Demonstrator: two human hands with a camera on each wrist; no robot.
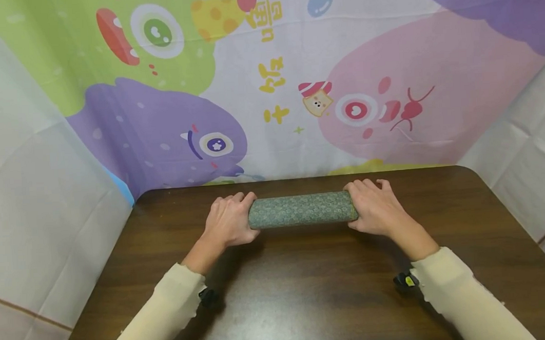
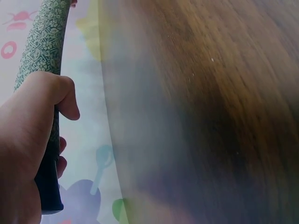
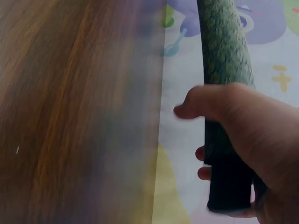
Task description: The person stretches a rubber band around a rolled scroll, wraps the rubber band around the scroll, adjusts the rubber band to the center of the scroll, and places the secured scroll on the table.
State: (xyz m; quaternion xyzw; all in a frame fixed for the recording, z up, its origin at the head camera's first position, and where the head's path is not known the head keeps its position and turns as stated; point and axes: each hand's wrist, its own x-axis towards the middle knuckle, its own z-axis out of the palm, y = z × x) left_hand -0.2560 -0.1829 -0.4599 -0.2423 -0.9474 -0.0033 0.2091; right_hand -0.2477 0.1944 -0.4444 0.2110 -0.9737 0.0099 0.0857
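Note:
A rolled-up scroll (image 1: 302,210) with a green floral covering lies level between both hands, over the far part of the dark wooden table (image 1: 302,286). My left hand (image 1: 230,219) grips its left end, the thumb lying across the near side in the left wrist view. My right hand (image 1: 376,205) holds the opposite end, with its thumb bent over the roll. Dark end pieces (image 2: 48,184) stick out past the palm in the left wrist view. In the right wrist view a black end knob (image 3: 230,189) shows below the fingers. Parts of both ends are hidden by the hands.
Behind the table's far edge hangs a white cloth (image 1: 281,154) printed with cartoon monsters. Pale sheets (image 1: 18,168) close off the left side, and similar ones (image 1: 534,141) the right. Dark wrist devices (image 1: 405,281) sit by both cream sleeves (image 1: 454,278).

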